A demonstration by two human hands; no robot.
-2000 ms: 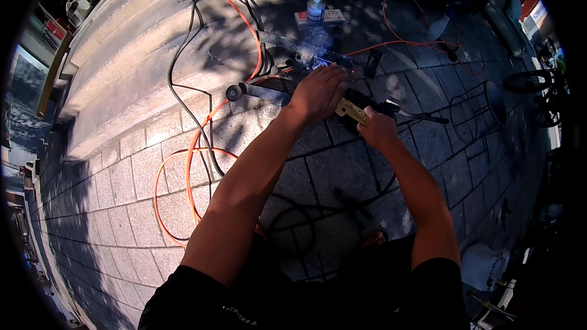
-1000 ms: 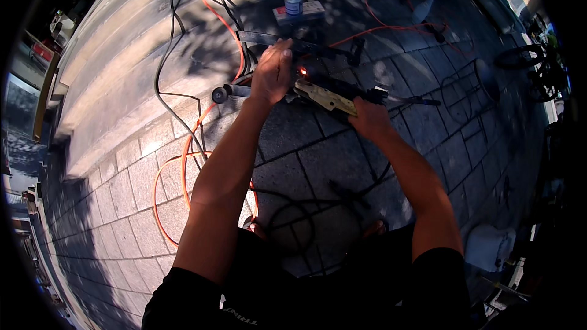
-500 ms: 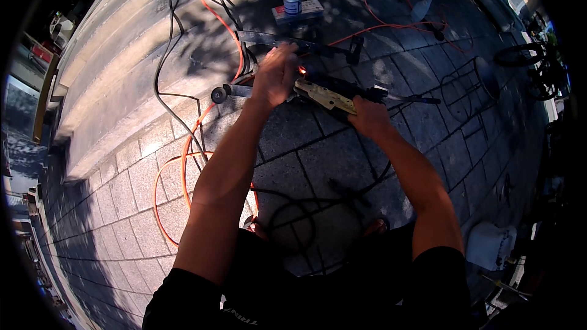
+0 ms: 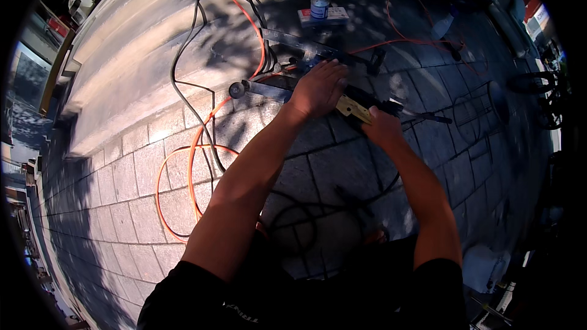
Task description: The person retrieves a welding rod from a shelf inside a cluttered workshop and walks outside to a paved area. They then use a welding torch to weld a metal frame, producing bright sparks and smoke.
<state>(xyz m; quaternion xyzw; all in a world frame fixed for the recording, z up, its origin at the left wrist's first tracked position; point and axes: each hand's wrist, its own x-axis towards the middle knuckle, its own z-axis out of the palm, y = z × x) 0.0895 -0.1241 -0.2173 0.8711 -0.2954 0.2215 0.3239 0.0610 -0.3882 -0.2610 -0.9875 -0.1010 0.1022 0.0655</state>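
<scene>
My right hand (image 4: 384,127) is closed around the near end of a pale yellow, flat tool (image 4: 353,109) with small holes along it. What kind of tool it is, I cannot tell. Its far end goes out of sight behind my left hand (image 4: 318,88), whose fingers are stretched out side by side, palm down. Whether that palm touches the tool cannot be made out. Beneath both hands lies a dark metal frame (image 4: 266,91) with long flat legs and a small round wheel (image 4: 236,90) at its left end.
A bottle (image 4: 319,6) stands on a flat box (image 4: 336,16) beyond the frame. An orange hose (image 4: 193,177) and black cables (image 4: 175,67) run over the pavers (image 4: 137,174). Stone steps (image 4: 116,61) rise at left; a wire stand (image 4: 477,110) lies at right.
The view has shifted, so the scene sits farther right. My left hand has come over the yellow tool's far end. The orange glowing spot beside it no longer shows.
</scene>
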